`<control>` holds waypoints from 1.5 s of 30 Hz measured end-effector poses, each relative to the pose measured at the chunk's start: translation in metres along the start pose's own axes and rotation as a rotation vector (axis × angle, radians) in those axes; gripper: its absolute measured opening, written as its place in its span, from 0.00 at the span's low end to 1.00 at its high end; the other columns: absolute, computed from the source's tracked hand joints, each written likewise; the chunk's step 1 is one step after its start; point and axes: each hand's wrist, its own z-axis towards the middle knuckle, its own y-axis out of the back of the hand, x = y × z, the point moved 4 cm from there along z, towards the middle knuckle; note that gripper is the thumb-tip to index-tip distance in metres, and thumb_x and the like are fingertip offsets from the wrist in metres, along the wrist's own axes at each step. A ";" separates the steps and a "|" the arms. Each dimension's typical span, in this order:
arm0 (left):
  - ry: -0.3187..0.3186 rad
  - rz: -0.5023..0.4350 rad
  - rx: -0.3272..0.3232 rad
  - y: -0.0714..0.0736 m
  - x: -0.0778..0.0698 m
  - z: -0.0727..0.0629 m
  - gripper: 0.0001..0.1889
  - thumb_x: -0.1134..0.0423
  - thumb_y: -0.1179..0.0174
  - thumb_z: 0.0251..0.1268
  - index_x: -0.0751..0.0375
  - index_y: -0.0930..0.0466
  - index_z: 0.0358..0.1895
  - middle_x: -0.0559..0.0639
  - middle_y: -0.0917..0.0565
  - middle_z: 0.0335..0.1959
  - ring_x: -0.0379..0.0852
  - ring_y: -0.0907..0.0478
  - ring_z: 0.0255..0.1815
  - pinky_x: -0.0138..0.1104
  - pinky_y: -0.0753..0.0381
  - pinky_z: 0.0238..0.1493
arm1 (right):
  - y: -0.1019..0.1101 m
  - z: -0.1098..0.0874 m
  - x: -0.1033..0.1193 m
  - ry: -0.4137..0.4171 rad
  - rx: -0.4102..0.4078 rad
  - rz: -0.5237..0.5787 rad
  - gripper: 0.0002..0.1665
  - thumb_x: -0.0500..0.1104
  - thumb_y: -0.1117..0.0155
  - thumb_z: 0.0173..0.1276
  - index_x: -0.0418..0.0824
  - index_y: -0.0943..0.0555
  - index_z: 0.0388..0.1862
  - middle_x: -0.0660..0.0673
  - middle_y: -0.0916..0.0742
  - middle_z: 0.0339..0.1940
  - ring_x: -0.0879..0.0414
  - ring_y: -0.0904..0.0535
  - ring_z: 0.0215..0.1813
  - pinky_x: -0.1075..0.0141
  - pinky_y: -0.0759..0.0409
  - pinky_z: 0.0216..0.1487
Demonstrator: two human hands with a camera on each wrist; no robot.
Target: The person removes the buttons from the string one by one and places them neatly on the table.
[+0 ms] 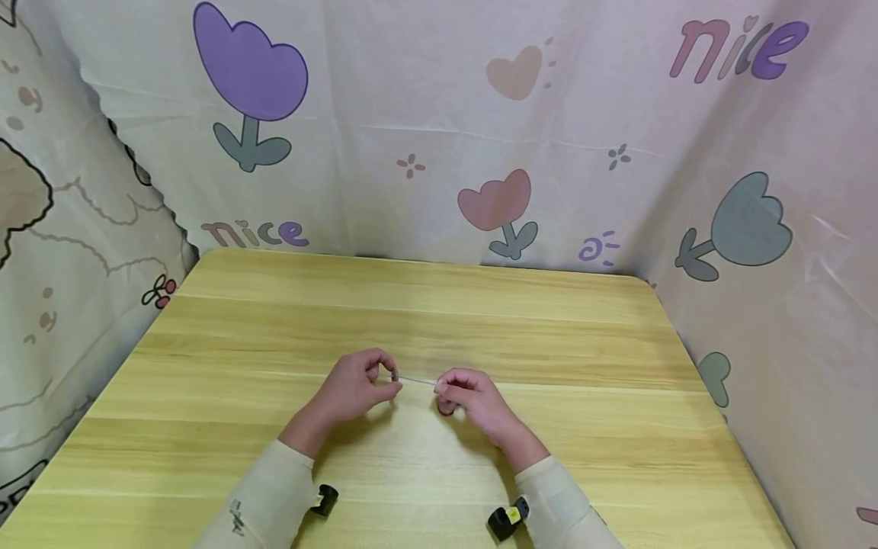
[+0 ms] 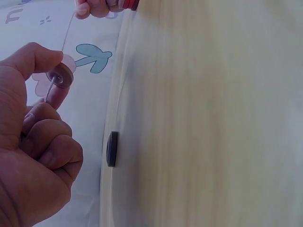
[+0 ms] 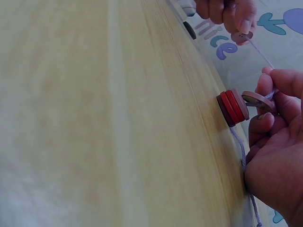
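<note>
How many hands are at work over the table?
2: the left hand pinches a brown button on the string, and the right hand holds the string with red buttons close by. No others show.

"nice" lettering (image 1: 739,49) stands on the patterned cloth (image 1: 384,84), upper right and again left of centre; a sleeve (image 1: 274,480) marking (image 1: 237,518) is unreadable.

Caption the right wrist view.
Right hand pinches a cord strung with red and brown buttons; left hand holds a brown button.
</note>
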 end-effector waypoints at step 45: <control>0.149 0.155 -0.003 0.053 0.037 -0.022 0.11 0.64 0.28 0.55 0.57 0.19 0.39 0.45 0.37 0.16 0.41 0.39 0.16 0.34 0.37 0.19 | 0.002 0.000 0.000 -0.014 -0.008 -0.003 0.15 0.38 0.39 0.73 0.22 0.22 0.40 0.40 0.20 0.26 0.49 0.24 0.32 0.61 0.22 0.40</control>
